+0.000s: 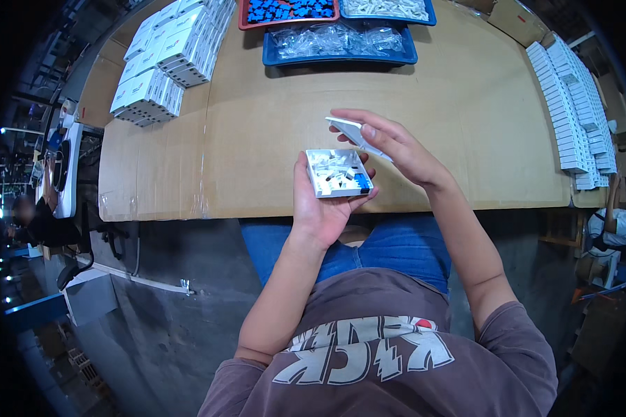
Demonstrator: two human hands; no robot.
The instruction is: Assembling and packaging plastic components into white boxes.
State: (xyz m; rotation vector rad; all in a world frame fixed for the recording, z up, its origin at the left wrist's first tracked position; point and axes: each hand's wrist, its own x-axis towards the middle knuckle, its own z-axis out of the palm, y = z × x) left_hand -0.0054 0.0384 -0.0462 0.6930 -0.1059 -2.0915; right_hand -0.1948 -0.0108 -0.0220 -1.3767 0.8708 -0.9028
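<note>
The left hand [318, 214] cups an open white box [312, 175] from below, its thumb along the left wall and its fingertips curling up at the right. The box sits on the palm, above the near edge of the desk [257, 139] and in front of the person's lap, its open side facing up. Inside it, small white and dark pieces crowd the near part, with a blue piece [359, 181] in the near right corner; further back in the box are pale, shiny contents too small to make out.

The right hand [405, 147] grips a thin white lid [355, 132] between the thumb on its near side and the fingers on its far side. The lid is tilted, just beyond the box and to its right, with its left end raised. The two hands are apart from each other, the right one farther out and higher than the left; whether the lid touches the box cannot be told.

At the far side of the desk stand three trays, well apart from the hands: a red tray [285, 25] of blue pieces to the left, a blue tray [341, 62] of clear plastic bags nearest, and another blue tray [414, 23] of white pieces behind it to the right. Stacked white boxes [163, 59] stand at the far left, and rows of white boxes [567, 111] line the right side.
</note>
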